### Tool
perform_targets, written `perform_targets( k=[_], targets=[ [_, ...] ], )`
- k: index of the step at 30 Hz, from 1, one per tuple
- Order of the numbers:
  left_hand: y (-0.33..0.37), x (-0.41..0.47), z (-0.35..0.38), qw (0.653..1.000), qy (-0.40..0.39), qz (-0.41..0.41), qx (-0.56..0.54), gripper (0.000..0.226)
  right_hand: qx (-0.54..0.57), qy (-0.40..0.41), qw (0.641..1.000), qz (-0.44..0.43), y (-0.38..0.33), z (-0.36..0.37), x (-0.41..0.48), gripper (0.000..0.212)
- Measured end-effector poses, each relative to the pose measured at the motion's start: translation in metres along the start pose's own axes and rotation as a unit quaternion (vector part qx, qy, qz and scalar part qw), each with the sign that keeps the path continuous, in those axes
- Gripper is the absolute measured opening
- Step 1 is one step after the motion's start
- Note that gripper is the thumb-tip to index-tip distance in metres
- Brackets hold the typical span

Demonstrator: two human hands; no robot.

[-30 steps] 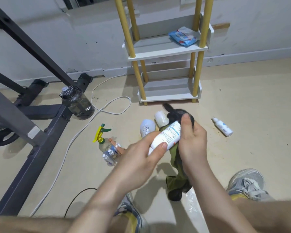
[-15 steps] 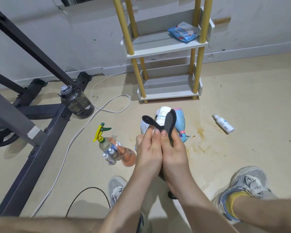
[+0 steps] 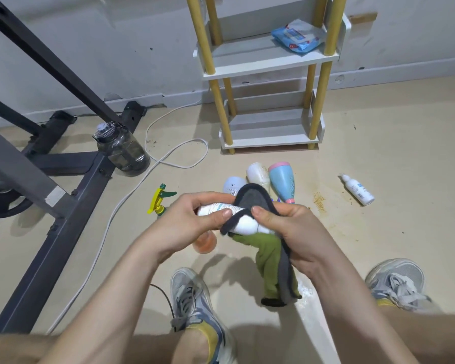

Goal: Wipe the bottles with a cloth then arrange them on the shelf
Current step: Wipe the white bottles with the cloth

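Changed since half a second ago: hands parted, white bottle [image 3: 243,225] now crosswise between them.

Head view:
- Left hand [image 3: 192,227]: fingers and thumb curled round one end of the bottle.
- Right hand [image 3: 297,227]: thumb pinches grey-green cloth [image 3: 252,202] over the other end, the rest hanging.
- Bottle held above the floor, in front of shelf [image 3: 268,72].
- Blue bottle [image 3: 281,181] and small white bottle [image 3: 357,189] lie on the floor.

Matt fleecy cloth [image 3: 255,203], glossy plastic bottle [image 3: 243,224]

Left hand [image 3: 187,224] grips a white bottle [image 3: 221,208] while right hand [image 3: 292,227] wraps a grey-green cloth [image 3: 271,256] around it.
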State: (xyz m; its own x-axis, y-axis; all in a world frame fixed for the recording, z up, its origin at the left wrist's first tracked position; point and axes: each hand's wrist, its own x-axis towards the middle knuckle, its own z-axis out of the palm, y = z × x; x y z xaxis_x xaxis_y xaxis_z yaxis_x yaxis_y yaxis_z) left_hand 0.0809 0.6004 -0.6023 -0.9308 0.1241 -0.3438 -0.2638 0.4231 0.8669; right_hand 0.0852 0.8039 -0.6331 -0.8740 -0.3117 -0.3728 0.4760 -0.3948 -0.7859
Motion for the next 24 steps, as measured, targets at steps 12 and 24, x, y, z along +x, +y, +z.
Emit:
perform_targets(
  k=[12,24],
  targets=[
    [0.004,0.013,0.000,0.965,0.068,-0.221,-0.126,0.020,-0.349,-0.066,0.917,-0.181,-0.017,0.018,-0.008,0.033],
    [-0.007,-0.025,0.052,0.998,-0.013,0.025,0.060,0.036,0.282,0.292,0.914,-0.013,0.013,0.025,0.008,0.026]
  ],
)
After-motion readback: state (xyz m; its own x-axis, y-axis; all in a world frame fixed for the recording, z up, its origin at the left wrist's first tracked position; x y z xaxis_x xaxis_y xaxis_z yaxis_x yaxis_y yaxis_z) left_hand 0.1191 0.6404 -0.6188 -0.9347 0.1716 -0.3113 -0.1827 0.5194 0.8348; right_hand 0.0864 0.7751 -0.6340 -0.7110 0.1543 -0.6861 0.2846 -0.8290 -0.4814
